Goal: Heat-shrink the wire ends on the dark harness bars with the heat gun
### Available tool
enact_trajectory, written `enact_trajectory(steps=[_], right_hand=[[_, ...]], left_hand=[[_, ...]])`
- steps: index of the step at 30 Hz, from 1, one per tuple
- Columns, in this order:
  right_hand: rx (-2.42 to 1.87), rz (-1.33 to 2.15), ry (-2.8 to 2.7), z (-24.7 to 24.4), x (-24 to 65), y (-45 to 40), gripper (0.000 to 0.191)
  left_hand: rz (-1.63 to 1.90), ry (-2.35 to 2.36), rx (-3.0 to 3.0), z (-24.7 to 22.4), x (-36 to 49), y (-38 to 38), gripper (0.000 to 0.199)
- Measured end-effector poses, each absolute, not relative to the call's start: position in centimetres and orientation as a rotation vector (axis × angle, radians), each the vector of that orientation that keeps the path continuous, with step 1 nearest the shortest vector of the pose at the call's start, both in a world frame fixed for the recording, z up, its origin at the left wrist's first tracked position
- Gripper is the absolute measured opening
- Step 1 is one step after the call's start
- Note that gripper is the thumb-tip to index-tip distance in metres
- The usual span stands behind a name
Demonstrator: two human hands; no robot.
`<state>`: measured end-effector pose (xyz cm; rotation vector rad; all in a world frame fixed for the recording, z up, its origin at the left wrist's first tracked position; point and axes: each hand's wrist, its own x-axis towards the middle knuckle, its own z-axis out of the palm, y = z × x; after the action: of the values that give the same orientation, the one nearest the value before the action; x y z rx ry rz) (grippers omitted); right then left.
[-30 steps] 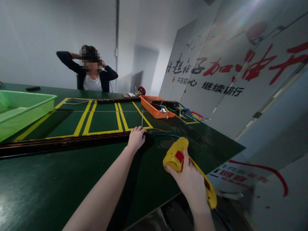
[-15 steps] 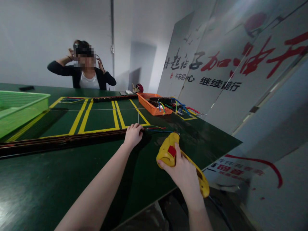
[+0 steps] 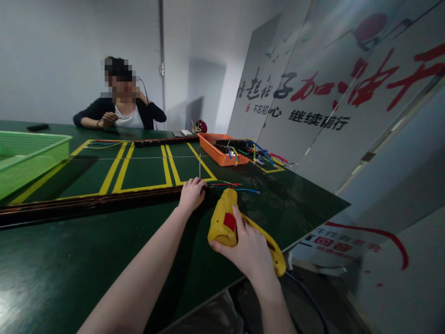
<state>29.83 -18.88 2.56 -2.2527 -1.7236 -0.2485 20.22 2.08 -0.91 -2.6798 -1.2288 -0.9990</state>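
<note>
My right hand (image 3: 248, 248) is wrapped round a yellow corded heat gun (image 3: 222, 222) with a red label. Its front end points away from me, towards the loose wires. My left hand (image 3: 193, 192) is closed over the right end of a long dark strip (image 3: 104, 200) lying across the table; the fingertips are partly hidden. Red and green wires (image 3: 225, 184) and a blue wire (image 3: 246, 189) with a ring terminal stick out to the right of that hand. A thin light rod (image 3: 200, 166) rises just behind it.
An orange basket (image 3: 212, 150) holds dark parts with coloured wires. On the left stands a green basket (image 3: 41, 155). Another dark strip (image 3: 163, 141) lies farther back on the yellow-taped green table (image 3: 278, 208). A co-worker (image 3: 127, 111) sits across. The tool's cord (image 3: 309, 292) hangs past the table edge.
My right hand has brought the heat gun left, closer to my left hand, uncovering more of the blue wire. My left hand stays put. One of the co-worker's hands has come down from the head.
</note>
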Motion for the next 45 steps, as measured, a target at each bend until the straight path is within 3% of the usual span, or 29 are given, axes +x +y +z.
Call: enact_trajectory(steps=[8,17,34,45], right_hand=[[-2.096,-0.105,-1.881,2.7,27.2,-19.2,0.106],[-2.056,0.014,-1.930,2.8,31.6,-19.6,0.112],[-2.322,-0.052,-1.703,3.7,38.3,-20.5,0.092],[-2.373,-0.100,-1.594,3.6,37.5,-20.5,0.080]], left_hand=[[-1.002,-1.228,-2.725,-0.9,20.1,2.3,0.027],[-1.024,-1.226,-2.701,-1.2,20.3,2.4,0.028],[-1.016,-1.268,-2.822,-0.3,19.6,1.7,0.032],[-1.041,-1.251,-2.775,-0.8,19.8,1.9,0.032]])
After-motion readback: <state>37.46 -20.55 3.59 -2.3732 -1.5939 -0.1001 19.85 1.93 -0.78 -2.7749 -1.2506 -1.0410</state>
